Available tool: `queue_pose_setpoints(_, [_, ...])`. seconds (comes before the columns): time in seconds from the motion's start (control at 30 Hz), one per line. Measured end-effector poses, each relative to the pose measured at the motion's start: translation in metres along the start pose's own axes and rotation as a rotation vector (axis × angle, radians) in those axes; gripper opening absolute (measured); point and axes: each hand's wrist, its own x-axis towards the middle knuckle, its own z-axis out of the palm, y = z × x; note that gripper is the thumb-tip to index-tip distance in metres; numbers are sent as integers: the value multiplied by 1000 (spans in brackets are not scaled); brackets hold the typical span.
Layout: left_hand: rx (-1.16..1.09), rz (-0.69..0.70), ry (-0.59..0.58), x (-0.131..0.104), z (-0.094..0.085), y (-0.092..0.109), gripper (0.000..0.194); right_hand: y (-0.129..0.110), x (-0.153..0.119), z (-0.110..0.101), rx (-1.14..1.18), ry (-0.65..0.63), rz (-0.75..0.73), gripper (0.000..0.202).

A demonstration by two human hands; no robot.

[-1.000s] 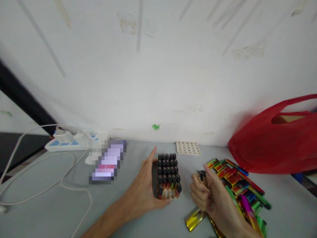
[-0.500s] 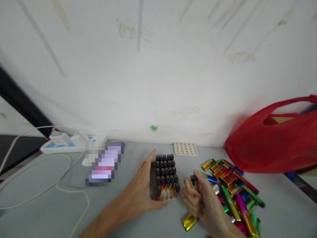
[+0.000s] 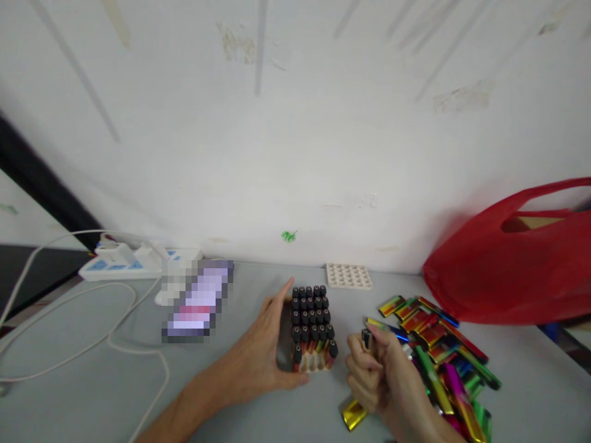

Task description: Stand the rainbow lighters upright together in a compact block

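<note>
My left hand (image 3: pixel 258 351) is wrapped around the left side of a holder (image 3: pixel 315 362), its thumb along the front edge and its fingers behind. In the holder stand rows of black-topped lighters (image 3: pixel 313 317) with shiny coloured bodies; several bare pockets show in the front row between two lighters. My right hand (image 3: pixel 381 372) is closed just right of the holder, gripping a lighter whose black top (image 3: pixel 366 338) shows by the thumb; its body is hidden in the fingers. Beneath and beside this hand lies a gold metallic piece (image 3: pixel 354 414).
A pile of shiny coloured metallic pieces (image 3: pixel 434 363) spreads at the right. Behind it stands a red bag (image 3: pixel 503 271). A pale tray with holes (image 3: pixel 348 276) lies by the wall. At left are a phone (image 3: pixel 203 301), a power strip (image 3: pixel 138 261) and white cables (image 3: pixel 161 363).
The view has shifted slightly. My right hand, still closed on the lighter, has moved a little to the right, away from the holder. My left hand keeps its grip.
</note>
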Motion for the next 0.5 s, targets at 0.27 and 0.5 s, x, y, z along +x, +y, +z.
queue_pose_setpoints(0.27, [-5,16,9,0,-2,3,157,-1,1,-3,-111,51,-110,65])
queue_pose_setpoints(0.5, [-27,18,13,0,-3,2,156,-5,-10,4,-537,160,-552,48])
